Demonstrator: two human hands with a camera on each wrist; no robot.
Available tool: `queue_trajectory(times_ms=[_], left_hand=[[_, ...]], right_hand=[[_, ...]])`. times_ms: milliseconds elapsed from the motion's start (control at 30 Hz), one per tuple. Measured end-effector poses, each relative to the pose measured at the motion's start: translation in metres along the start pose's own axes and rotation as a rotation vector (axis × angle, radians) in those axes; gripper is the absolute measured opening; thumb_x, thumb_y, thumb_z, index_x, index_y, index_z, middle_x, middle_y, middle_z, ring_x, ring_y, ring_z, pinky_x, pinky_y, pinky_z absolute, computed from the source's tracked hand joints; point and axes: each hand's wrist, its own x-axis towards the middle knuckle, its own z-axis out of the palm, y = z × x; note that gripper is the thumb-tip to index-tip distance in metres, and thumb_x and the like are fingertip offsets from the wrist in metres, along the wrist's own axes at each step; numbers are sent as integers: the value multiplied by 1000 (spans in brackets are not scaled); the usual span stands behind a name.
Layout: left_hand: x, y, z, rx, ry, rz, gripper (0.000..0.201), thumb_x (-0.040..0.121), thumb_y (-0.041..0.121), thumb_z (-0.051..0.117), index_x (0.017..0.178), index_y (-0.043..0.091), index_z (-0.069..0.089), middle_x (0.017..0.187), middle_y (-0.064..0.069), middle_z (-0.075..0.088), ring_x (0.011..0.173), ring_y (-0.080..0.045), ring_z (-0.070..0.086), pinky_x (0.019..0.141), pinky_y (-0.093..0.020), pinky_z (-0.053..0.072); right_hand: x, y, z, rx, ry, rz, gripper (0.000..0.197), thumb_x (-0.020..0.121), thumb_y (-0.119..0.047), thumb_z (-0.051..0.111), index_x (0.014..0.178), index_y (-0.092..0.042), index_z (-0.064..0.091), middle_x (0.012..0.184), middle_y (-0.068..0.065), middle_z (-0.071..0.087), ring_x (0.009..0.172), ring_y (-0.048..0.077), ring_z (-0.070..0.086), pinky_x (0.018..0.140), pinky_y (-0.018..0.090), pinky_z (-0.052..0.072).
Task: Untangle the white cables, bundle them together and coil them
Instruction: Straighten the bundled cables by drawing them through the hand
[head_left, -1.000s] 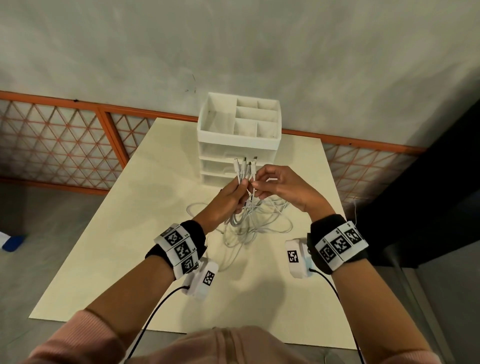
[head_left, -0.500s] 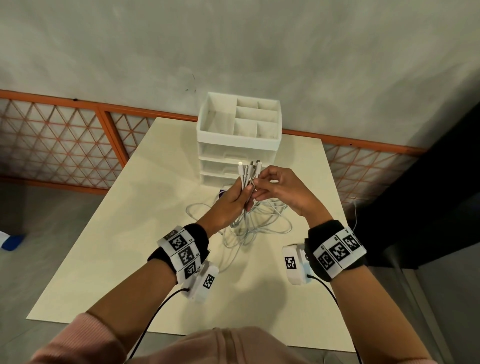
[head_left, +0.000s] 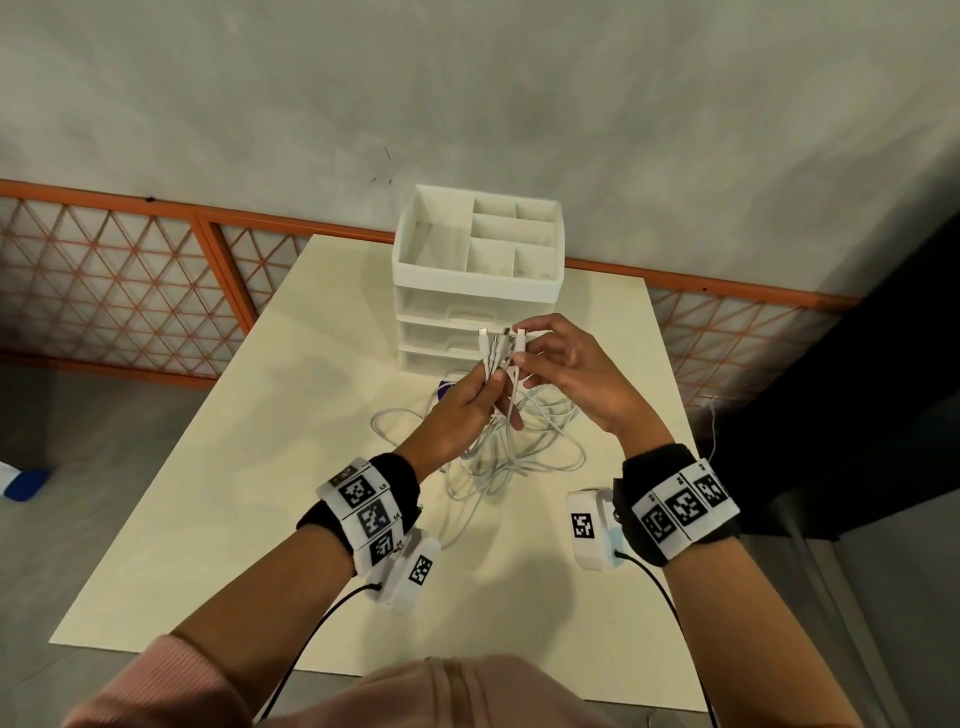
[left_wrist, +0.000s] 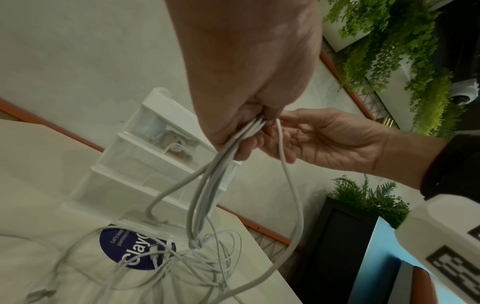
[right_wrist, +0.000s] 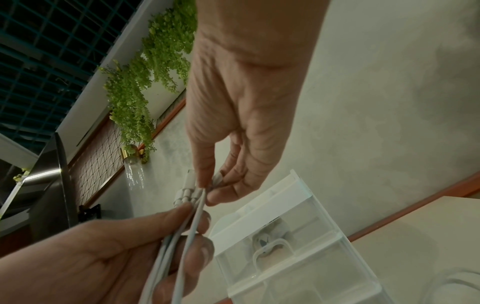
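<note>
Held upright above the desk (head_left: 208, 467), plug ends level: several white cables (head_left: 498, 358) gathered in the left hand (head_left: 457, 410), fingers (right_wrist: 197, 253) and thumb curled round the strands just below the connectors, likely so that all ends line up at one point before bundling. Pinched at the top by the right hand (head_left: 576, 374), thumb and forefinger narrow on one connector, other fingers loosely spread; probably nudging that plug into line with the rest, or adding it to the bunch. One strand running apart from the gripped bunch, across the right palm and down in a wide loop. Below the hands, the rest of the cables hanging slack to a loose, still crossed heap on the desk, partly over a round purple sticker (left_wrist: 137, 248). Just beyond, a white drawer unit (head_left: 478, 270), near but apart from the hands. Bundling at the ends seemingly under way; untangling of the lower lengths and coiling apparently not yet done. Risk: tugging upward may tighten the crossings below.
</note>
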Motion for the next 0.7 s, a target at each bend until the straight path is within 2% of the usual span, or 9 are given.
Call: queue_trajectory(times_ms=[100, 267, 400, 467, 533, 633, 700], left_hand=[[2, -1, 0, -39, 34, -34, 29, 103, 27, 27, 85, 20, 49, 77, -8, 67, 53, 3, 48, 57, -14, 35], [7, -2, -2, -82, 25, -110, 34, 103, 32, 28, 101, 9, 53, 81, -3, 72, 76, -16, 60, 69, -28, 41], [8, 2, -1, -117, 11, -111, 35, 103, 29, 27, 110, 5, 53, 84, -6, 72, 78, -11, 67, 73, -27, 45], [9, 6, -2, -157, 3, -116, 34, 103, 27, 27, 110, 5, 52, 87, -11, 71, 76, -9, 68, 71, -24, 47], [10, 8, -2, -181, -5, -121, 38, 104, 27, 26, 112, 0, 52, 91, -15, 71, 79, -14, 69, 72, -24, 49], [11, 7, -2, -164, -11, -116, 41, 104, 26, 27, 116, -5, 50, 90, -16, 71, 88, -26, 68, 86, -40, 52], [12, 4, -2, -148, -16, -82, 38, 104, 24, 27, 117, -4, 49, 85, -14, 70, 83, -28, 68, 89, -49, 51]], right_hand=[[1, -2, -2, -16, -25, 4, 33, 86, -4, 64, 118, -6, 54, 81, 3, 64, 72, 11, 64, 65, 18, 53], [3, -4, -4, -74, -54, -14, 34, 86, -4, 64, 119, -9, 55, 81, 0, 64, 75, 14, 63, 66, 19, 52], [5, -5, -7, -96, -71, -29, 37, 85, -5, 66, 120, -10, 58, 81, 1, 66, 78, 16, 62, 69, 20, 52], [7, -5, -8, -94, -77, -33, 35, 84, -5, 67, 117, -14, 61, 80, -1, 66, 78, 16, 61, 70, 20, 52], [8, -5, -9, -86, -90, -38, 35, 83, -4, 68, 113, -22, 62, 80, -1, 65, 77, 15, 59, 71, 20, 52], [8, -4, -8, -102, -94, -42, 39, 84, -5, 67, 118, -23, 63, 81, -3, 65, 76, 11, 59, 73, 18, 51], [8, -2, -6, -107, -79, -43, 44, 85, -6, 66, 126, -18, 60, 82, -5, 67, 75, 6, 61, 74, 15, 50]])
